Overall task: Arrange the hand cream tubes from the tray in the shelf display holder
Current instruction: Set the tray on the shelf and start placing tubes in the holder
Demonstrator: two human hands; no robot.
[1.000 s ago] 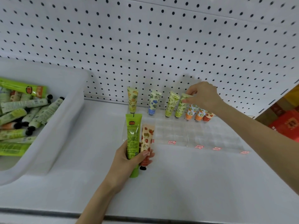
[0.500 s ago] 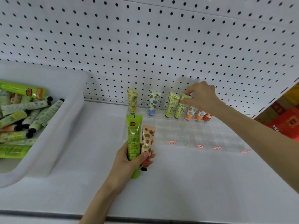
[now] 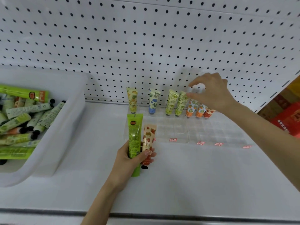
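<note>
And the right hand has let go! A second ago it pinched the top of the second green-print tube; now its fingers have lifted and spread in a loose curve just above that crimp, holding nothing. I can't tell whether the thumb still brushes it. I'd call that tube placed: it stands on its own in the back row of the clear display holder, near the back edge of the shelf.

Count that back row, seven standing:
- one pineapple tube
- one blue floral tube
- two green-print
- two orange-print tubes
- one red-print tube, half hidden under the wrist

The holder's nearer rows stand bare.

The left hand hasn't budged; it grips two more near the holder's front left corner, a bright green tube and a strawberry tube. I'd guess those go next.

At the shelf's left edge, the white tray holds a heap, well over a dozen, too jumbled to count exactly.
</note>
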